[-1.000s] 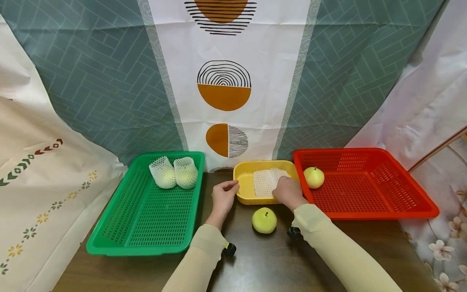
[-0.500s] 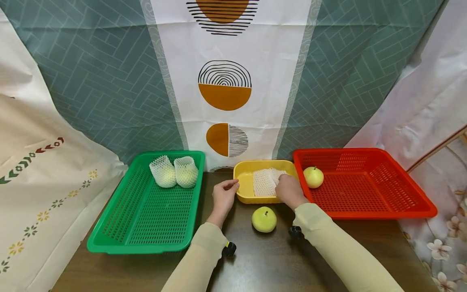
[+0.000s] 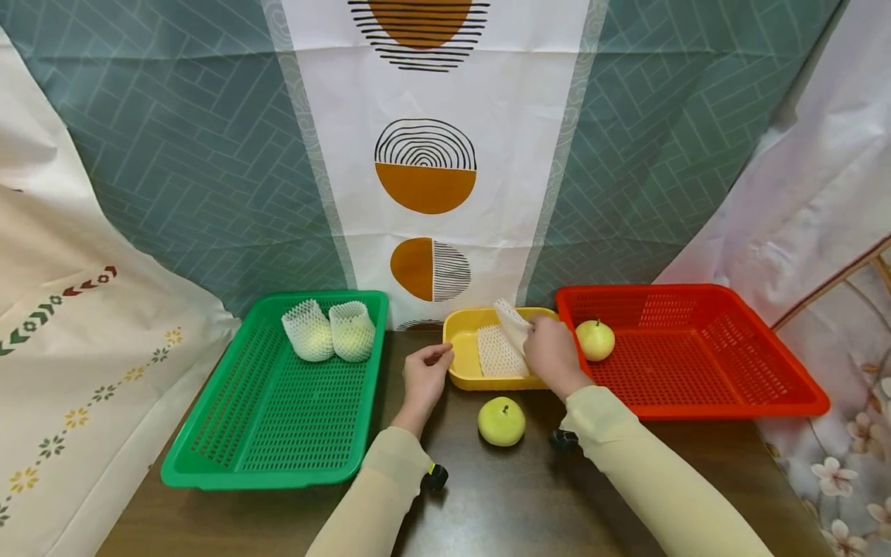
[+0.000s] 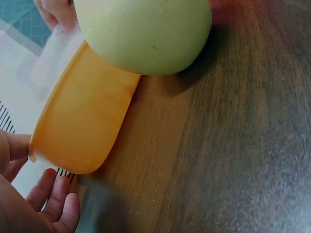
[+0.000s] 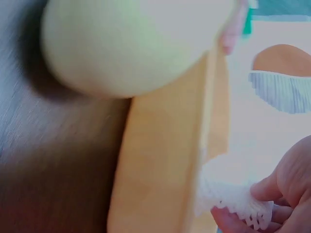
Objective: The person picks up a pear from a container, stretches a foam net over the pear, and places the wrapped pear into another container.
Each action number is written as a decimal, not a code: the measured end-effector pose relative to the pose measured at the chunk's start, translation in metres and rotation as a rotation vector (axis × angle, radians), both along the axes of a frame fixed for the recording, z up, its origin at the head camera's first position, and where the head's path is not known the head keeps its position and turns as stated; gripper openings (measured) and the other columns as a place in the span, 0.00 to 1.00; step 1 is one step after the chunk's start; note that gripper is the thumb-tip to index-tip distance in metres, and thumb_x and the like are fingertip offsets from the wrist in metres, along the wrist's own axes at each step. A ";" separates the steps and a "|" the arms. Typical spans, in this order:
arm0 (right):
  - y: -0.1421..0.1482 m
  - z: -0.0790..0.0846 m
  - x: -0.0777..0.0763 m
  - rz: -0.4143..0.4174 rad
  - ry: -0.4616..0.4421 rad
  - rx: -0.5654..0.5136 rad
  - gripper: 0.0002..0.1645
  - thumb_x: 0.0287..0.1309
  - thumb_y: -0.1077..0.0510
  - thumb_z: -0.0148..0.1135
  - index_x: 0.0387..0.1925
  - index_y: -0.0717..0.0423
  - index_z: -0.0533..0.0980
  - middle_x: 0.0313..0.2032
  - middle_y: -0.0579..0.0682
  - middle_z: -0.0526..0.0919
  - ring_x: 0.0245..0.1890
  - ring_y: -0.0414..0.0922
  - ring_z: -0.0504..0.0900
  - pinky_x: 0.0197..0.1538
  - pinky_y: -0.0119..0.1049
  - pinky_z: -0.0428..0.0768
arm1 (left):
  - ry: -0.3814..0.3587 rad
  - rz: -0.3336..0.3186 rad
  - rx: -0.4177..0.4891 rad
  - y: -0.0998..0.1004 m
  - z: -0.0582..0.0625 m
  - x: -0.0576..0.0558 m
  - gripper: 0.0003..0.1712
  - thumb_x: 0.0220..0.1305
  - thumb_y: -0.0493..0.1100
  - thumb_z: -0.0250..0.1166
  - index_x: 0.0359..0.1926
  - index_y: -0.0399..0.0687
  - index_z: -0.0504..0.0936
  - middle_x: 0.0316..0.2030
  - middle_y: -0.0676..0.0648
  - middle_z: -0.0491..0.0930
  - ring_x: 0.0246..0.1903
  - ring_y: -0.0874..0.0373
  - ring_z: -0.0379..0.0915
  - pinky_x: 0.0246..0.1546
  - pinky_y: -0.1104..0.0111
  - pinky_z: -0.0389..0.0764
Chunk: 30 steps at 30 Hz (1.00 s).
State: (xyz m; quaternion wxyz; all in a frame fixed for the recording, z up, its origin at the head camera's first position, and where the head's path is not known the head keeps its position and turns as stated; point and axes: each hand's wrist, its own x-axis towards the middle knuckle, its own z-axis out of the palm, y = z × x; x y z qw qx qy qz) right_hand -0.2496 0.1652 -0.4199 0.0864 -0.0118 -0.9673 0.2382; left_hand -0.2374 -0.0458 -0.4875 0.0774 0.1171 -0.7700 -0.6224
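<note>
Two sleeves of white foam mesh are seen in the head view: a flat net [image 3: 496,357] is laid inside the smooth, round-cornered yellow tray [image 3: 462,352], and a raised net [image 3: 511,323] is pinched by the right hand [image 3: 553,354] above the right part. The left rim is held between thumb and finger by the left hand [image 3: 423,377]. A round yellow-green fruit [image 3: 501,422] is set on the dark, glossy bench [image 3: 487,503], near of the tray. Perforated plastic baskets are placed around: the green basket [image 3: 299,425] left, with two net-wrapped fruits [image 3: 353,339] at its far end; the red basket [image 3: 682,371] right, with one bare fruit [image 3: 595,340].

In the left wrist view, part of the tray is blocked by the speckled fruit.

In the right wrist view, crumpled mesh is squeezed between thumb and fingers.
</note>
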 end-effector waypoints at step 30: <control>-0.022 0.026 0.049 0.271 0.181 -0.598 0.14 0.59 0.49 0.61 0.46 0.46 0.79 0.43 0.47 0.83 0.39 0.43 0.81 0.41 0.38 0.82 | 0.181 -0.265 -0.080 0.024 0.064 0.040 0.13 0.63 0.49 0.61 0.43 0.47 0.85 0.34 0.48 0.83 0.33 0.52 0.79 0.34 0.67 0.80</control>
